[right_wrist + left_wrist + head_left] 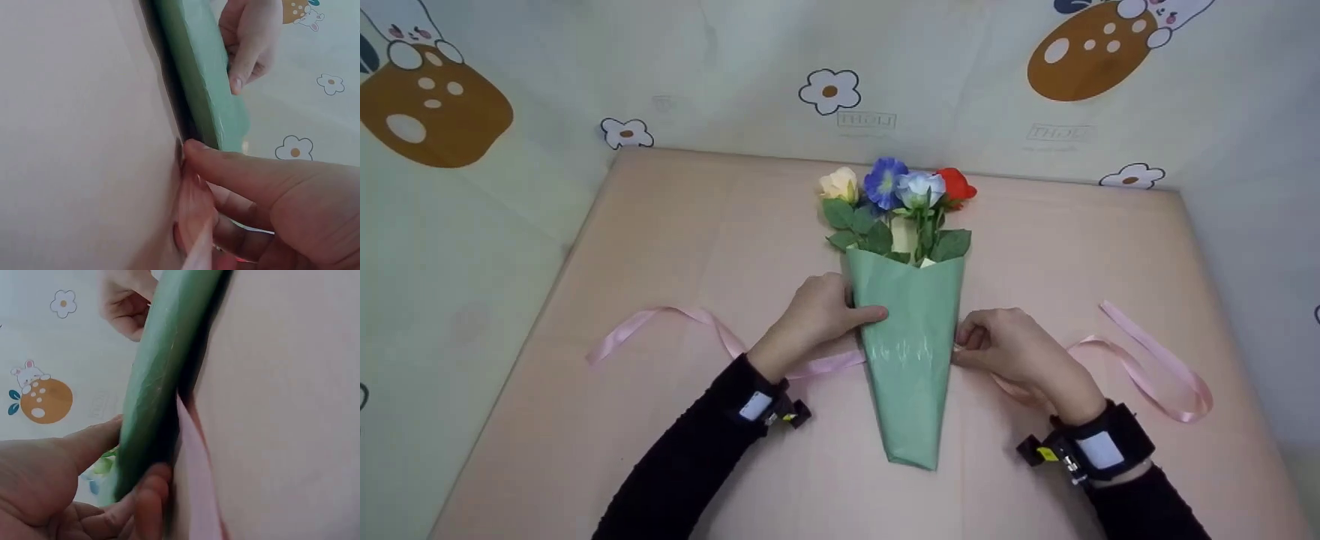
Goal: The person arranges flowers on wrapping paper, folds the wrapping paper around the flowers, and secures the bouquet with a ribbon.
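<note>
A bouquet in green wrapping paper (911,360) lies on the table with its narrow end toward me. Cream, blue, pale blue and red flowers (919,189) stick out of its top. My left hand (821,307) grips the bouquet's left edge, thumb across the front and fingers curled under the side. A pink ribbon (829,364) runs beneath the wrap and comes out on both sides. At the right edge of the wrap, my right hand (1012,349) pinches the ribbon (197,211) between thumb and fingers. The stretch of ribbon under the bouquet is hidden.
One ribbon end (622,337) trails to the left on the pink table (720,210); the other end (1185,405) loops at the right. A patterned sheet (735,75) with flowers and bunnies stands behind the table. Each wrist wears a strapped camera (1102,446).
</note>
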The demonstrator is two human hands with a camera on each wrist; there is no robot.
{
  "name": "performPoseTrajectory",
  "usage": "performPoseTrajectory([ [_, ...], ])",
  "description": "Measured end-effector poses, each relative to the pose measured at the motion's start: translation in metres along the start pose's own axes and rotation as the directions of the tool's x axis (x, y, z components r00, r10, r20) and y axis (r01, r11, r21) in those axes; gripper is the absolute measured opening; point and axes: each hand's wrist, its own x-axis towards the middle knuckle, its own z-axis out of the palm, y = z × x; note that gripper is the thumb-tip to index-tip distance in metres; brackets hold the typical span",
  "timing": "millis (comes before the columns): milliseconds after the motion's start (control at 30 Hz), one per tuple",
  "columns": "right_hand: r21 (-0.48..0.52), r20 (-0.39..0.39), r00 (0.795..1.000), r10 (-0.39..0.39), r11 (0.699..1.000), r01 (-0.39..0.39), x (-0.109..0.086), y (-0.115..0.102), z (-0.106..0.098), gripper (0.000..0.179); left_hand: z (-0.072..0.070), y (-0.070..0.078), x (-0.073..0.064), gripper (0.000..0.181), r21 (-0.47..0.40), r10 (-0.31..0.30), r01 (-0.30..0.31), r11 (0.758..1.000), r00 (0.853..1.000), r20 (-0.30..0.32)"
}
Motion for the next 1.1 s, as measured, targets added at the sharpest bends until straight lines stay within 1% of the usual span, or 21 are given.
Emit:
performPoseTrajectory([
  [33,-0.011,0.01,1.0,0.003,1.0,-0.003,-0.002,0.0,-0.002,0.015,-0.003,0.001,-0.004,0.058,0.08,0.035,-0.033,0.996,0.999,-0.023],
  [67,-0.02,0.02,1.0,0.008,1.0,-0.008,-0.004,0.0,-0.003,0.014,-0.007,0.002,-0.008,0.062,0.135,0.066,-0.062,0.989,0.997,-0.031],
  [100,-0.031,0.03,1.0,0.009,0.999,-0.008,-0.005,0.0,-0.004,0.014,-0.011,0.003,-0.013,0.063,0.17,0.092,-0.086,0.982,0.995,-0.027],
  [133,-0.036,0.042,0.999,0.017,0.999,-0.015,-0.007,0.0,-0.005,0.013,-0.014,0.004,-0.019,0.062,0.195,0.114,-0.11,0.975,0.993,-0.009],
  [167,-0.036,0.053,0.998,0.024,0.999,-0.022,-0.009,0.0,-0.005,0.012,-0.018,0.003,-0.025,0.058,0.222,0.13,-0.13,0.966,0.991,0.016],
  [233,-0.047,0.07,0.997,0.034,0.998,-0.031,-0.014,0.001,-0.007,0.011,-0.024,0.001,-0.037,0.047,0.283,0.157,-0.176,0.943,0.984,0.087],
  [333,-0.07,0.094,0.994,0.059,0.996,-0.053,-0.023,0.002,-0.011,0.009,-0.029,-0.009,-0.054,0.034,0.384,0.183,-0.251,0.889,0.962,0.205],
  [400,-0.086,0.111,0.992,0.065,0.995,-0.055,-0.031,0.006,-0.014,0.008,-0.031,-0.017,-0.062,0.03,0.428,0.2,-0.296,0.854,0.946,0.255],
  [433,-0.093,0.119,0.991,0.064,0.994,-0.053,-0.035,0.008,-0.017,0.008,-0.032,-0.021,-0.064,0.028,0.441,0.207,-0.313,0.841,0.939,0.273],
  [500,-0.099,0.137,0.989,0.064,0.994,-0.051,-0.043,0.014,-0.023,0.007,-0.036,-0.029,-0.069,0.026,0.448,0.215,-0.333,0.83,0.931,0.294],
  [567,-0.115,0.148,0.986,0.071,0.992,-0.055,-0.049,0.021,-0.031,0.005,-0.043,-0.035,-0.071,0.026,0.447,0.216,-0.345,0.825,0.924,0.314],
  [633,-0.114,0.162,0.984,0.073,0.992,-0.055,-0.055,0.029,-0.04,0.004,-0.05,-0.041,-0.071,0.025,0.431,0.208,-0.343,0.835,0.921,0.33],
  [700,-0.089,0.197,0.976,0.091,0.993,-0.075,-0.06,0.036,-0.05,0.005,-0.058,-0.046,-0.071,0.022,0.404,0.202,-0.34,0.849,0.916,0.346],
  [867,0.054,0.308,0.947,0.085,0.993,-0.107,-0.074,0.052,-0.075,0.013,-0.079,-0.051,-0.071,0.013,0.335,0.177,-0.313,0.889,0.908,0.38],
  [933,0.129,0.345,0.935,0.075,0.984,-0.126,-0.08,0.056,-0.084,0.016,-0.087,-0.051,-0.071,0.01,0.309,0.164,-0.299,0.903,0.904,0.396],
  [1000,0.204,0.381,0.922,0.066,0.967,-0.153,-0.086,0.06,-0.09,0.017,-0.095,-0.051,-0.071,0.007,0.287,0.137,-0.271,0.919,0.901,0.411],
  [1067,0.253,0.405,0.911,0.077,0.948,-0.193,-0.091,0.063,-0.096,0.02,-0.103,-0.051,-0.071,0.007,0.277,0.094,-0.231,0.933,0.897,0.432],
  [1100,0.262,0.412,0.907,0.088,0.942,-0.211,-0.093,0.064,-0.098,0.021,-0.107,-0.051,-0.071,0.007,0.274,0.068,-0.208,0.939,0.894,0.443],
])
